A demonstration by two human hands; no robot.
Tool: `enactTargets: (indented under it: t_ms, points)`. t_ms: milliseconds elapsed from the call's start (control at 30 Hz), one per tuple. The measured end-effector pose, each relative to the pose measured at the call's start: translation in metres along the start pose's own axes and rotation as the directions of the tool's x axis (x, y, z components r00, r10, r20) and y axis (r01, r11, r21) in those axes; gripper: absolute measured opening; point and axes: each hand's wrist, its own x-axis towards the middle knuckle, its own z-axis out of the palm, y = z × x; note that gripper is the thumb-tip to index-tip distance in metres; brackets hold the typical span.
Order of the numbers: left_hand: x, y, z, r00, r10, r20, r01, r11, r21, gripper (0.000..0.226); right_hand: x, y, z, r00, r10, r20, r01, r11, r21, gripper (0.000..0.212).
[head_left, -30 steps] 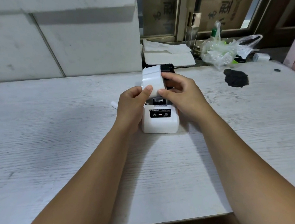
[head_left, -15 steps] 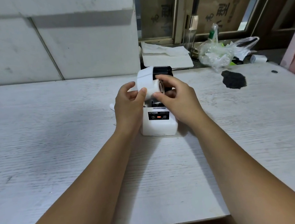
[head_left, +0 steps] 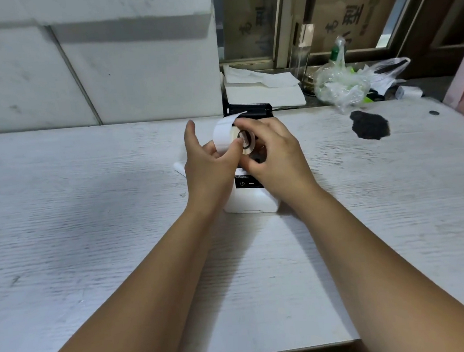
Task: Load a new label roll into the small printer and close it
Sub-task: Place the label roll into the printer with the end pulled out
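Observation:
A small white printer (head_left: 251, 200) with a black control strip stands mid-table, its black lid (head_left: 250, 109) raised at the back. Just above its open top I hold a white label roll (head_left: 224, 135), its dark core end turned toward me. My left hand (head_left: 207, 166) grips the roll from the left, thumb on its front face and index finger sticking up. My right hand (head_left: 276, 155) pinches the roll's core end and covers the printer's paper bay. A loose strip of labels curls over the roll's top.
The white wood-grain table (head_left: 88, 216) ends at a near edge close to my elbows. A black stain (head_left: 369, 127) marks the table on the right. Plastic bags (head_left: 343, 84), papers (head_left: 262, 89) and a small roll sit on the ledge behind. A white wall block stands at back left.
The roll has been turned so its core end faces me and has shifted slightly left over the printer. My left index finger has lifted off it.

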Motion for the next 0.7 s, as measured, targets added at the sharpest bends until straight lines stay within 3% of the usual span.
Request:
enactTargets:
  t_ms: [233,400,700]
  points:
    - [-0.0031,0.0027,0.0005,0.997,0.080,0.020,-0.079,0.997,-0.024,0.076,-0.0005,-0.0010,0.0011,1.000,-0.013,-0.020,0.013,1.000,-0.005,0.042]
    - [-0.0015,0.0004,-0.0006,0.995,0.094,0.020,-0.093,0.995,-0.016,0.072,-0.0008,-0.0009,-0.0005,0.999,-0.020,0.046,0.022,0.999,-0.026,0.038]
    - [0.0023,-0.0037,-0.0001,0.994,0.108,0.013,-0.108,0.994,0.000,0.072,-0.0015,-0.0049,0.0009,0.996,0.081,0.048,-0.083,0.995,0.046,0.046]
